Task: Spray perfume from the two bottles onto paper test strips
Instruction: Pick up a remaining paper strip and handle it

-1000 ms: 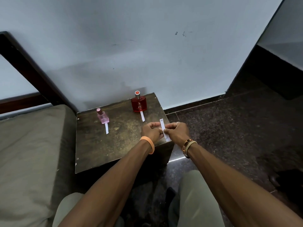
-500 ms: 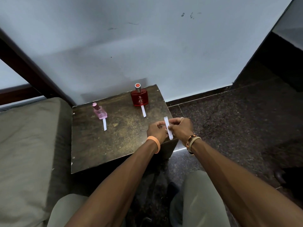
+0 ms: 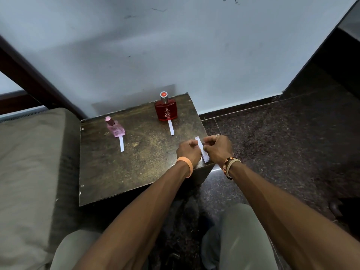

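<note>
Hands: we record the left hand (image 3: 188, 151) and the right hand (image 3: 218, 149) side by side over the table's near right corner, both curled shut on one paper strip held between them (image 3: 202, 151), which slants from upper left to lower right.
Wall: we find one pale blue-grey wall (image 3: 175, 55) behind the table, scuffed with a few dark marks.
Floor: we note dark speckled stone floor (image 3: 282, 143) to the right, with a dark skirting along the wall's foot.
Cushion: we count one olive cushion (image 3: 27, 172) against the table's left edge, a dark wooden frame (image 3: 29, 80) rising behind it.
Table: we count one small dark table (image 3: 136, 162), its top worn and mottled, its far edge at the wall.
Bottles: we count two, both upright. The red bottle (image 3: 166, 111) stands at the far right of the top; the pink bottle (image 3: 115, 128) stands far left, well apart from it.
Strips: we count three. One strip at the red bottle (image 3: 171, 127) and one strip at the pink bottle (image 3: 121, 143) lie flat, each reaching toward us from its bottle's base; the third is the held one.
Wristwear: we count one orange band (image 3: 186, 166) on the left wrist and stacked bracelets (image 3: 229, 166) on the right.
Ring: we see one ring (image 3: 217, 135) on the right hand.
</note>
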{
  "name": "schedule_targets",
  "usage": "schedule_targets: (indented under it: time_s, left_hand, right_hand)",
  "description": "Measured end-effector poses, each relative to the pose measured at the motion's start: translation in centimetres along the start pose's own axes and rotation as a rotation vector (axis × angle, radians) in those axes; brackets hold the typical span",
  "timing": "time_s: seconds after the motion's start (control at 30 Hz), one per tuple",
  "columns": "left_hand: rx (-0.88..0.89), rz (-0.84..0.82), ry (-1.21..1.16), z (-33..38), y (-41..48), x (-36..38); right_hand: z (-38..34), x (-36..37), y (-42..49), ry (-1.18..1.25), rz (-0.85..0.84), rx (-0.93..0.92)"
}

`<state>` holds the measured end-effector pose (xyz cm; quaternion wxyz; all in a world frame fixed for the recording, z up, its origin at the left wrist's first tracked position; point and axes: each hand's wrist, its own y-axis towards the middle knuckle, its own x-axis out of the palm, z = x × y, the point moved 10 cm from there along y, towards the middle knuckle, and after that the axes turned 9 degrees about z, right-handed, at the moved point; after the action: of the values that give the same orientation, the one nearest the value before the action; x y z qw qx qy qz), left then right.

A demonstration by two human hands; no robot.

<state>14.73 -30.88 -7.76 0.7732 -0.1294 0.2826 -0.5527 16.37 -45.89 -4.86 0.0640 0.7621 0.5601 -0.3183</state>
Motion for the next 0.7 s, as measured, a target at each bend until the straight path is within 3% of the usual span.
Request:
schedule_targets:
  time_s: [0.7]
  left_hand:
    - [0.022, -0.007, -0.071, -0.22, 0.36, -0.22]
  right_hand:
    - [0.81, 0.12, 0.65, 0.029, 0.054, 0.017]
